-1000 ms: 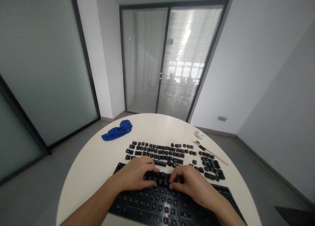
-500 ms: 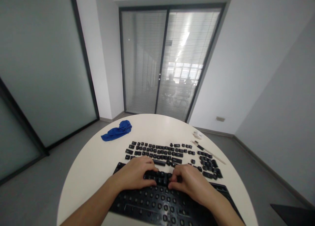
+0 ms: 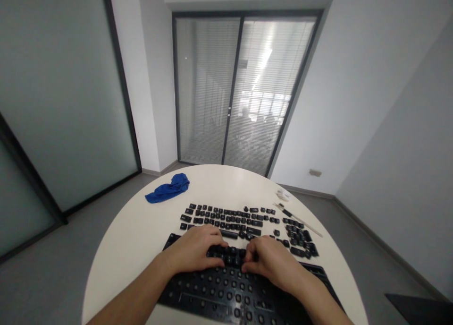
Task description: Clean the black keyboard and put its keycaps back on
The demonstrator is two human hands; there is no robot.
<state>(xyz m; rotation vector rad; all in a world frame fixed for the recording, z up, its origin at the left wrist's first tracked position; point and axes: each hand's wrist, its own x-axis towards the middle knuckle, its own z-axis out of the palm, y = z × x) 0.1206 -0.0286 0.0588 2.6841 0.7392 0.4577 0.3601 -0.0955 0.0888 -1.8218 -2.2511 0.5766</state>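
A black keyboard base [image 3: 226, 292] with most of its keycaps removed lies at the near edge of a round white table [image 3: 141, 230]. My left hand [image 3: 193, 250] rests palm down on the base's far left part, fingers on a short row of fitted keycaps [image 3: 229, 254]. My right hand [image 3: 271, 261] lies beside it, fingertips pinched at the right end of that row; whether a keycap is between them is hidden. Loose black keycaps [image 3: 230, 218] are laid out in rows just beyond the base.
A blue cloth [image 3: 169, 188] lies crumpled at the table's far left. A thin stick-like tool [image 3: 300, 219] and a small white object [image 3: 283, 193] sit at the far right. Beyond the table are glass doors with blinds, grey floor and white walls.
Both hands stay on the keyboard base almost unmoved. The view has shifted slightly, and my right hand's fingertips have drawn a little closer to the fitted row.
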